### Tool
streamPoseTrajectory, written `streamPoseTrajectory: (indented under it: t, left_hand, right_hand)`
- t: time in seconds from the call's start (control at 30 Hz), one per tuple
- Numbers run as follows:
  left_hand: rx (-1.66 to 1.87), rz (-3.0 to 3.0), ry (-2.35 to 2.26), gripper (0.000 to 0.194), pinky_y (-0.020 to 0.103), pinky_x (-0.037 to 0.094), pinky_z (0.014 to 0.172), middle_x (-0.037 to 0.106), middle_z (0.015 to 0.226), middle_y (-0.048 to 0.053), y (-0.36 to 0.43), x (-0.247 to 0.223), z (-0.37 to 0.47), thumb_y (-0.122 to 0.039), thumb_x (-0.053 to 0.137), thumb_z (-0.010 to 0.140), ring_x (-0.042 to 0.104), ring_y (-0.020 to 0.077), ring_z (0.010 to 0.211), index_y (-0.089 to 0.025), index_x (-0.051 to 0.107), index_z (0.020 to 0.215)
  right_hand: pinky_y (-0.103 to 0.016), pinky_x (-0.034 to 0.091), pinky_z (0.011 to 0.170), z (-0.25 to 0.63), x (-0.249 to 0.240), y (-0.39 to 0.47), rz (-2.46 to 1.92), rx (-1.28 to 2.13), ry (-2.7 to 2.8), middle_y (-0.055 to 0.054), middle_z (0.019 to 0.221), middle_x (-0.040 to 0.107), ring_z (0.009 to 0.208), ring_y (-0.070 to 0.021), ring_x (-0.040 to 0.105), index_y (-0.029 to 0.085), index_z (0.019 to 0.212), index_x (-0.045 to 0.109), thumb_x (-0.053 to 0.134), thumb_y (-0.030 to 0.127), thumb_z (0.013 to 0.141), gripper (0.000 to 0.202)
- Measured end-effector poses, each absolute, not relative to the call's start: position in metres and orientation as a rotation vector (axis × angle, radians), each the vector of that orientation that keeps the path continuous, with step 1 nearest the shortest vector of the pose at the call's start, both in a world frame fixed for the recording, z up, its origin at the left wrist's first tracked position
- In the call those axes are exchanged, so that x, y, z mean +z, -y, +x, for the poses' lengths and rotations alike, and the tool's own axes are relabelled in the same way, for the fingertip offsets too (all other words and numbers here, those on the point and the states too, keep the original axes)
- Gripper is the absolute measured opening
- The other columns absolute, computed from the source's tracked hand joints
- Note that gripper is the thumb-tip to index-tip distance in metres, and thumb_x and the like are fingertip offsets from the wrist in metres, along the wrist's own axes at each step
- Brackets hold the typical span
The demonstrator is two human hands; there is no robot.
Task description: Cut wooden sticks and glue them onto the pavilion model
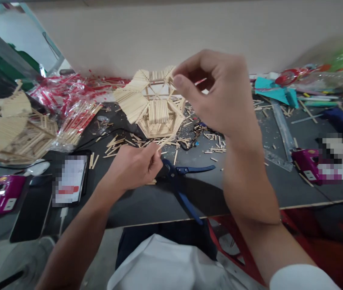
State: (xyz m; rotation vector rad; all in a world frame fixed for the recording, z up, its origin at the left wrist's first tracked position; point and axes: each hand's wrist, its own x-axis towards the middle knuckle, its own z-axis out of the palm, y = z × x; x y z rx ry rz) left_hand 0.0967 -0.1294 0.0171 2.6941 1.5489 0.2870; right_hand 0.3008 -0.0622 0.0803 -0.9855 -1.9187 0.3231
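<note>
My left hand [136, 166] is closed over the front of the table, pinching a thin wooden stick [167, 141] that points up and to the right. My right hand [215, 90] is raised, thumb and forefinger drawn together in front of the right upper edge of a model made of wooden sticks [158, 112]. Whether anything is between those fingertips cannot be made out. The model has flared, roof-like panels and a many-sided base. Beside my left hand lies a blue-handled cutter [179, 187], its head partly hidden.
Another stick model [14, 129] stands at the left, near bagged sticks [76, 125]. Loose stick pieces [115, 146] litter the dark table [123, 213]. Two phones, including a lit one [71, 179], purple power sockets [5, 193] and a clear ruler [281, 131] lie around.
</note>
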Motion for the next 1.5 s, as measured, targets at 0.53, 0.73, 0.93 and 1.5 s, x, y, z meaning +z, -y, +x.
streamPoseTrajectory:
  t: [0.53,0.73,0.93,1.5]
  left_hand:
    - [-0.191,2.678,-1.4,0.033,0.031,0.038,0.06,0.072,0.082,0.01,0.103,-0.028,0.095,-0.031,0.029,0.102,0.071,0.0273,0.076,-0.017,0.058,0.108]
    - [-0.241,2.67,-1.408,0.032,0.03,0.04,0.063,0.073,0.087,0.011,0.105,-0.03,0.096,-0.028,0.028,0.102,0.071,0.0268,0.081,-0.016,0.056,0.11]
    - [-0.184,2.67,-1.375,0.032,0.03,0.04,0.063,0.073,0.088,0.01,0.106,-0.032,0.093,-0.029,0.027,0.103,0.072,0.0273,0.082,-0.016,0.056,0.108]
    - [-0.001,2.556,-1.509,0.037,0.032,0.046,0.069,0.072,0.099,0.011,0.106,-0.042,0.08,-0.032,0.024,0.106,0.071,0.0277,0.088,-0.017,0.057,0.114]
  right_hand:
    - [-0.029,0.045,0.066,0.304,-0.061,0.095,-1.041,0.821,2.093,0.0,0.07,0.068,0.065,-0.0174,0.063,0.025,0.078,0.068,0.052,0.044,0.099,0.033]
    - [-0.028,0.043,0.063,0.301,-0.068,0.097,-1.099,0.821,2.051,0.002,0.064,0.066,0.059,-0.0164,0.061,0.025,0.076,0.068,0.052,0.041,0.097,0.03]
    - [-0.028,0.042,0.062,0.299,-0.066,0.097,-1.086,0.815,2.028,0.003,0.065,0.067,0.06,-0.0158,0.061,0.026,0.077,0.068,0.055,0.038,0.096,0.026]
    - [-0.037,0.055,0.078,0.322,-0.058,0.114,-1.397,0.581,1.823,-0.012,0.102,0.072,0.082,-0.0225,0.068,0.014,0.114,0.066,0.059,0.045,0.093,0.039]
